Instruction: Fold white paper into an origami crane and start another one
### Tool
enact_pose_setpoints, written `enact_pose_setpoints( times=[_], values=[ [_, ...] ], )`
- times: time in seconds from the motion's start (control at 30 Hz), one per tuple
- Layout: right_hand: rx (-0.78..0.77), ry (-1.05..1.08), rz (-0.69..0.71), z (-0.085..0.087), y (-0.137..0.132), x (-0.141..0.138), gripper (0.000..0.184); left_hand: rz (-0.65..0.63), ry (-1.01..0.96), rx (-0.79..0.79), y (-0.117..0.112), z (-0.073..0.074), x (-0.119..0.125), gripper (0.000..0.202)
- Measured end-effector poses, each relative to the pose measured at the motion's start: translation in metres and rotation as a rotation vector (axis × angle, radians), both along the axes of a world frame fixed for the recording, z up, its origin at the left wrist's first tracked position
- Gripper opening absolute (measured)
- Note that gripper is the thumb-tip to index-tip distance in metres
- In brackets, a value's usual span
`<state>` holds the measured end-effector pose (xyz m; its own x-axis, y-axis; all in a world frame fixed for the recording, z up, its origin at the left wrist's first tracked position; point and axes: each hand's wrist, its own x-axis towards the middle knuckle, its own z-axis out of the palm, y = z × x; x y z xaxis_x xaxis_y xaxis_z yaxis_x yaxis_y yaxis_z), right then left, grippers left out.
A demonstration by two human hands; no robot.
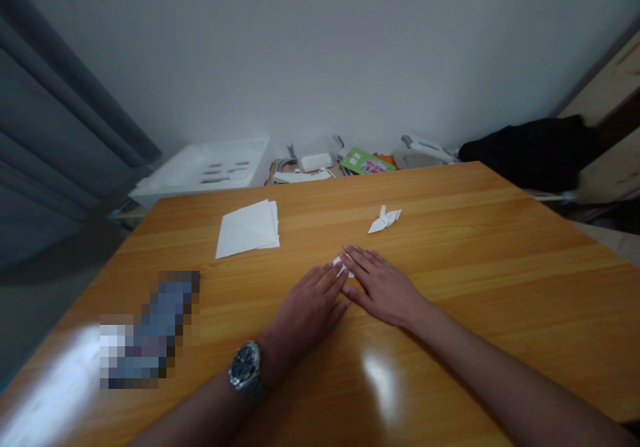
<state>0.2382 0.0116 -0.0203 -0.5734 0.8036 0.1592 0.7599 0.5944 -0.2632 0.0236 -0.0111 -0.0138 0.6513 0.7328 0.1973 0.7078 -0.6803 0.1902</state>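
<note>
My left hand (307, 307) and my right hand (383, 287) lie flat on the wooden table (475, 260), fingers stretched out and meeting over a small folded white paper piece (343, 267). Most of that piece is hidden under the fingertips. A wristwatch (246, 367) sits on my left wrist. A finished folded white paper figure (385, 220) rests farther back to the right. A stack of white paper sheets (249, 228) lies at the back left.
A pixelated object (150, 330) lies on the table at the front left. Beyond the far edge are a white tray (200, 170), cables, a green card (365, 161) and a black garment (530, 150). Grey curtain at left.
</note>
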Motion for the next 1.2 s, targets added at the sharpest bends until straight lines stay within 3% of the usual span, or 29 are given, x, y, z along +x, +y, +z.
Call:
enact_pose_setpoints(
  times=[0.27,0.53,1.0,1.2],
  values=[
    [-0.013,-0.008,0.035,-0.002,0.001,0.002,0.074,-0.009,0.037,-0.004,-0.007,-0.001,-0.006,0.055],
    [-0.016,-0.005,0.035,-0.004,0.003,0.007,0.068,-0.001,0.067,0.020,-0.011,0.006,-0.008,0.055],
    [-0.011,-0.065,-0.161,-0.008,0.005,0.040,0.069,-0.001,0.023,0.003,-0.008,0.004,-0.012,0.056],
    [0.022,-0.016,-0.203,0.003,0.011,0.040,0.068,-0.006,0.016,-0.019,-0.001,0.000,-0.016,0.055]
  ],
)
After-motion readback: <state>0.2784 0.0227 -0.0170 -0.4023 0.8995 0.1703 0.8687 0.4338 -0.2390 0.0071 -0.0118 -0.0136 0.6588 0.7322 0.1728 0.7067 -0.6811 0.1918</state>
